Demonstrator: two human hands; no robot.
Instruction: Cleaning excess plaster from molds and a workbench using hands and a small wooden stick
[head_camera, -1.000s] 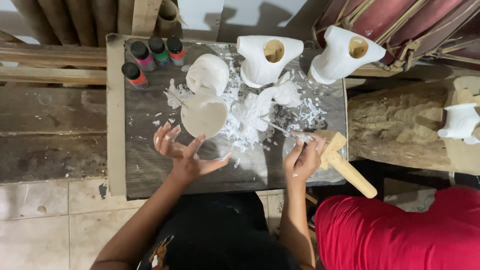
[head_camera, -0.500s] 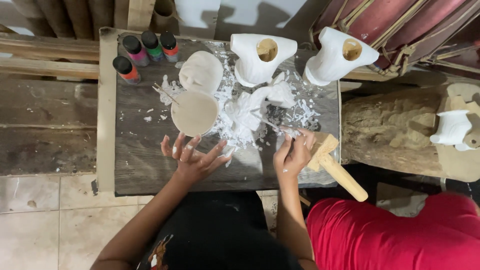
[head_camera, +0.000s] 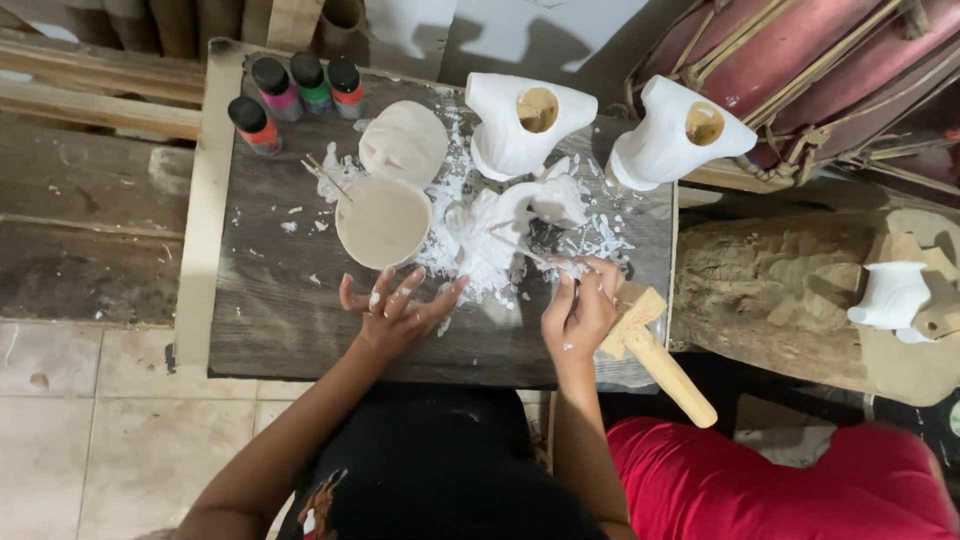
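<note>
Head view: a dark wooden board is seen from above, laid across a bench, with both hands over its near edge.

The left hand is held flat and spread, fingers fanned toward the bowl and smeared with white paste. It touches the board just below the bowl and grips nothing. The bowl is round, filled with pale beige paste, and sits at the board's centre-left. A thin stick leans on its upper rim.

The right hand is curled, thumb and fingers pinched on a thin tool whose tip reaches into the heap of white chips. The tool appears to be a slim blade or scraper, but its kind cannot be told at this size. A small white carving lies amid the chips, just beyond the tool tip.

A wooden mallet lies just beside the right hand, its head on the board's right edge and its handle hanging past it.

Further back on the board:
- a domed white mask, touching the bowl's far side;
- two white hollow-necked figures, one at centre, one at the right corner;
- four paint bottles with black caps at the far left corner.

To the right, a rough log is set well apart from the board, with another white piece beside it. Red cloth fills the lower right.
</note>
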